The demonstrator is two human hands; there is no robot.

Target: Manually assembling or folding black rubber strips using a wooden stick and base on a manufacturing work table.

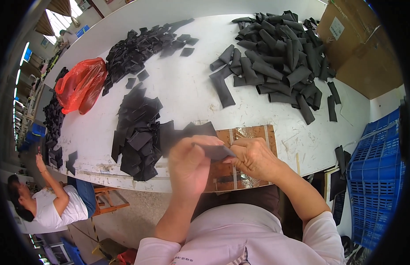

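Taking the hands as the centre of the dial, we see a crumpled red translucent plastic bag (81, 86) at ten o'clock, set far out where it seems to leave the working space free. At nine o'clock a loose heap of flat black fabric-like pieces (141, 141) sits just beside the left hand, probably so that each piece is an easy reach. Beneath the hands, at the table's near edge, lies a brown rectangular board with strips of clear tape (221, 171), which we take for a work rest. At one o'clock a large mound of rolled black tubes (280, 57) is kept well apart from the flat pieces, likely so the two kinds do not mix; a tall brown cardboard box (364, 53) stands beyond it at two.

Now the fingers. The left hand (186, 165) is blurred, palm turned toward us, its fingers bent at the left end of a small charcoal-black flexible piece (217, 152); we cannot tell how firmly they close. The right hand (252, 157) has thumb and forefinger pressed together on the piece's right end, its other fingers curled in. The piece hangs between both hands, above the board, perhaps held at both ends to steady it.
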